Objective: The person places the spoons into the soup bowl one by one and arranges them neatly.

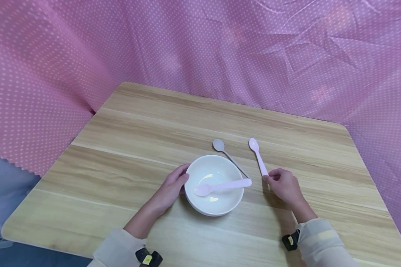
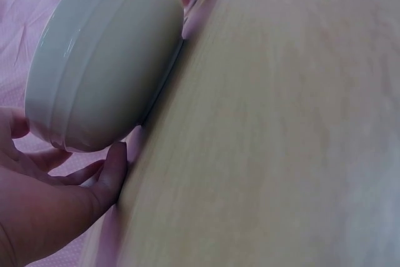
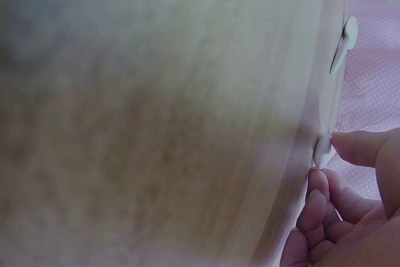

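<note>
A white bowl [image 1: 217, 212] stands on the wooden table, its smooth outer wall [image 2: 119, 73] filling much of the left wrist view. My left hand [image 1: 169, 187] holds its left side, thumb at the rim and fingers low against the wall. Inside the bowl lies a pale pink spoon [image 1: 232, 184], its handle sticking out over the right rim. To the right, my right hand [image 1: 285, 185] pinches the handle end of another pale pink spoon [image 1: 260, 161], whose head points away from me. The right wrist view shows thumb and fingertips at that handle end [image 3: 322, 151].
Behind the bowl, a greyish spoon [image 1: 218, 145] with a thin handle lies slantwise on the table [image 1: 120, 178], between the bowl and the right-hand spoon. A pink polka-dot cloth [image 1: 200, 48] hangs along the table's far edge and sides.
</note>
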The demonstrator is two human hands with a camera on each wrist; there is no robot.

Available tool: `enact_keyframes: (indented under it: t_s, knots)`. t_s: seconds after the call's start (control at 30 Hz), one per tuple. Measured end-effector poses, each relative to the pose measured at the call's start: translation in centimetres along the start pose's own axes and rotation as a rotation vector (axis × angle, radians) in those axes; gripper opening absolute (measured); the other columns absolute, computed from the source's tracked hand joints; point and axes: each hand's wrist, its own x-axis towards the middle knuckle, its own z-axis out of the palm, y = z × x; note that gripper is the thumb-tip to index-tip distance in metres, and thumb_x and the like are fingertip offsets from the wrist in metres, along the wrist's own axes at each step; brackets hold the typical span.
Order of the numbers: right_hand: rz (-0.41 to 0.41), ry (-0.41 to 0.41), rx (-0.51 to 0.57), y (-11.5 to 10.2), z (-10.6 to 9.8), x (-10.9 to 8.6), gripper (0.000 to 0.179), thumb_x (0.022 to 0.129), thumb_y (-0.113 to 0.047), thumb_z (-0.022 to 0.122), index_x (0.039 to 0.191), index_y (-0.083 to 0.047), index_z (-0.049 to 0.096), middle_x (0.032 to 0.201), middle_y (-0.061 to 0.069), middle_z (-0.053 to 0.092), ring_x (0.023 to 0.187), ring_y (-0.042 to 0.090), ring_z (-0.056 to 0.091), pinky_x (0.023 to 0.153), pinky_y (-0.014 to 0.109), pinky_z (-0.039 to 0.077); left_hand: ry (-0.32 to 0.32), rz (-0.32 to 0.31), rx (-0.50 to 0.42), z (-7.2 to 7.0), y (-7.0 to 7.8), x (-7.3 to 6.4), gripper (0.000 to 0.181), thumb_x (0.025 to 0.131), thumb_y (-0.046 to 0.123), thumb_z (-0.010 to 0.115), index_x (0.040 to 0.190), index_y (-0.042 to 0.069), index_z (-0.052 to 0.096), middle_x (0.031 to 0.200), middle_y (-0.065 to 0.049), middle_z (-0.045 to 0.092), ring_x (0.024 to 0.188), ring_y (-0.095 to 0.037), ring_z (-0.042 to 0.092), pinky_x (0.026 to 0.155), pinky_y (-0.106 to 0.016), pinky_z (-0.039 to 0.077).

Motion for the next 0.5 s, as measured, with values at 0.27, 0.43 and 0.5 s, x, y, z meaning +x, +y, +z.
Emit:
enact_keyframes:
  t_s: [0.27,0.43,0.5]
  knots:
    - [0.004,0.001,-0.003,-0.01,0.14,0.08,0.029,0.088,-0.023,0.062,0.103,0.002,0.064,0.084,0.01,0.062,0.07,0.02,0.053,0.056,0.027,0.045,0.001,0.007,0.001,-0.04,0.06,-0.1,0.043,0.1,0.02,0.039,0.142,0.011,0.039,0.145,-0.009,0.041,0.136,-0.024,0.035,0.111,-0.046,0.028]
    - [-0.008,0.012,-0.014,-0.08,0.18,0.05,0.028,0.088,-0.023,0.063,0.101,0.002,0.065,0.083,0.01,0.063,0.069,0.02,0.054,0.056,0.027,0.044,-0.006,0.009,-0.013,-0.02,0.11,-0.17,0.043,0.1,0.019,0.039,0.142,0.011,0.039,0.143,-0.009,0.043,0.133,-0.024,0.038,0.108,-0.046,0.033]
    - [-0.011,0.012,-0.018,-0.13,0.17,0.03,0.029,0.088,-0.023,0.063,0.101,0.002,0.065,0.083,0.01,0.063,0.069,0.02,0.054,0.056,0.027,0.044,-0.006,0.007,-0.014,-0.03,0.12,-0.21,0.043,0.1,0.02,0.039,0.143,0.011,0.039,0.144,-0.009,0.042,0.133,-0.024,0.038,0.108,-0.046,0.033]
